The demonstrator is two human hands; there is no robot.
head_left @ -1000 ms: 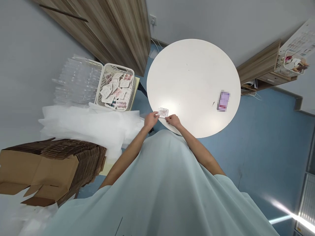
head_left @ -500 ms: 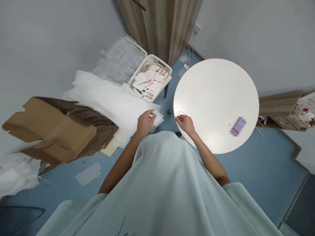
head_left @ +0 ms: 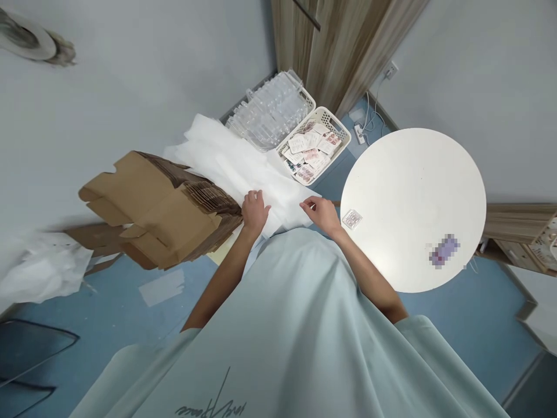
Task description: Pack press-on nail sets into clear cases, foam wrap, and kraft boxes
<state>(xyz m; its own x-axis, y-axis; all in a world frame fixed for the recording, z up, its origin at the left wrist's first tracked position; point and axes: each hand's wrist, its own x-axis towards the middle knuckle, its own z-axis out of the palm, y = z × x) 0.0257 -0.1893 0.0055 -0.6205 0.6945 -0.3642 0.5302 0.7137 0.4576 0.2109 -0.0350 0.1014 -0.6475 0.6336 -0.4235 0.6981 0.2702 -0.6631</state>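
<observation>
My left hand (head_left: 256, 212) lies with fingers apart on a pile of white, soft-looking sheets (head_left: 243, 165), near the stack of flattened cardboard boxes (head_left: 174, 212). Over the right end of that pile is my right hand (head_left: 322, 215), its thumb and fingertips drawn together. Whether a sheet edge is between them cannot be seen. A small clear pack (head_left: 352, 219) with pinkish contents rests on the left edge of the round white table (head_left: 413, 174), just right of my right hand and apart from it.
Behind the sheets stand a basket of small printed packs (head_left: 343, 139) and another full of clear plastic trays (head_left: 272, 110). A purple, blurred-out object (head_left: 444, 251) lies on the table. Cables and a power strip (head_left: 359, 133) are on the floor by the wooden cabinet (head_left: 331, 46).
My right hand has left the small pack on the table and moved left over the white sheets. My left hand has come down onto the sheets. The view has turned left.
</observation>
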